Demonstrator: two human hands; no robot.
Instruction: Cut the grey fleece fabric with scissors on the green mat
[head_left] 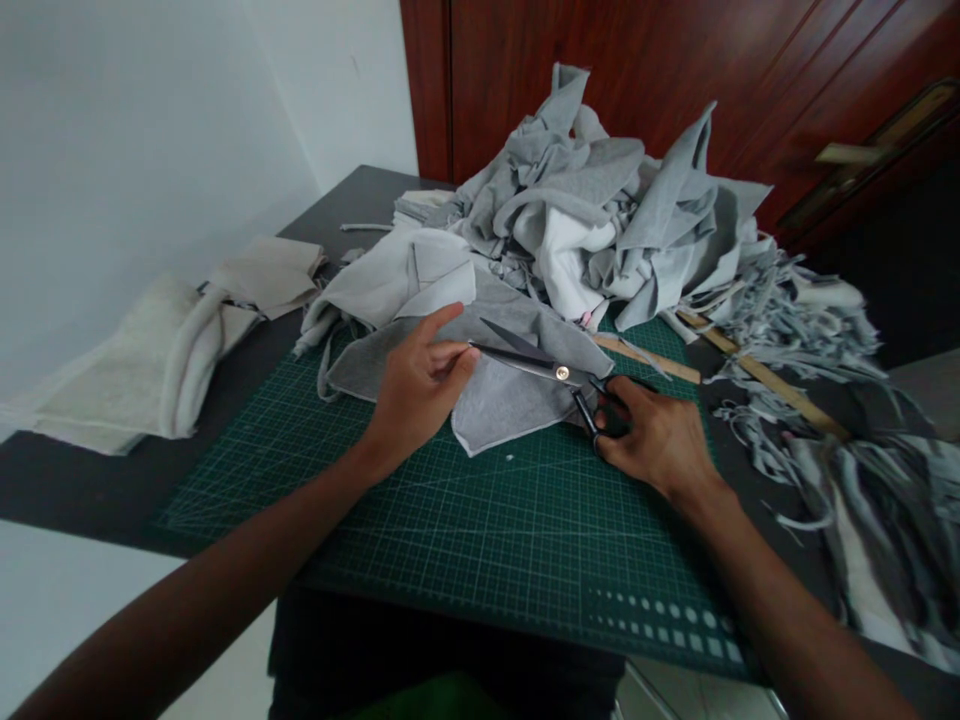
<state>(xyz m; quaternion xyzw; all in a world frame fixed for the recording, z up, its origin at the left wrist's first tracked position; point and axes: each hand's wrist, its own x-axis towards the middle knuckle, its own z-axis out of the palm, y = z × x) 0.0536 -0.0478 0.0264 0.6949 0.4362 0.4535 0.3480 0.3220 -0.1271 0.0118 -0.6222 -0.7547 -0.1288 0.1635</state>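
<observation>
Centrally, black scissors (562, 373) spread blades over gray cloth (510, 398) on green cutting mat (480, 540). Right hand (660, 435) grips handles; left hand (416, 385) pinches lower blade's tip between thumb and forefinger. Mat carries white grid, printed dots (660, 606) and squares (678, 637); finer marks too small to read. Beyond, heaped gray and white cloth (570, 190); rightward, wooden ruler (772, 381) and shredded strips (787, 312); behind, red-brown door (510, 60).

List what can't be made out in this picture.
1. Head view: some fingers of the right hand on the scissors, hidden by the hand itself.
2. Head view: how many pieces make up the grey cloth heap; overlapping folds hide them.
3. Head view: any markings on the wooden strip nearer the scissors, too small.
4. Head view: the bundle of strips, blurred and cut off by the right edge.
</observation>
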